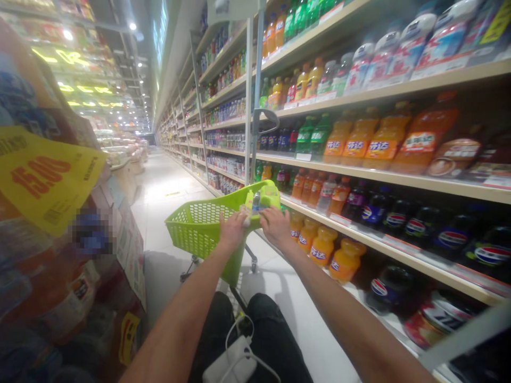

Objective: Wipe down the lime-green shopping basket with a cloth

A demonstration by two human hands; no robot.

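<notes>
Drink shelving (379,176) runs along the right; beside it, the green shopping cart (199,238) stands directly ahead of the person, its basket extending leftward, nearer the left hand (232,231), contents not visible. That hand and the right hand (277,227) rest, fingers bent, at the cart's near end; closure cannot be determined. A small clear-and-blue item (256,201) sits just beyond, between them.

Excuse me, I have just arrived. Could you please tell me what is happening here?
A person has the left hand and the right hand at the near end of a green shopping cart, which stands in a store aisle. Shelves with bottles run along the right, and a yellow price sign is on the left. Whether the cart is rolling cannot be told.
</notes>
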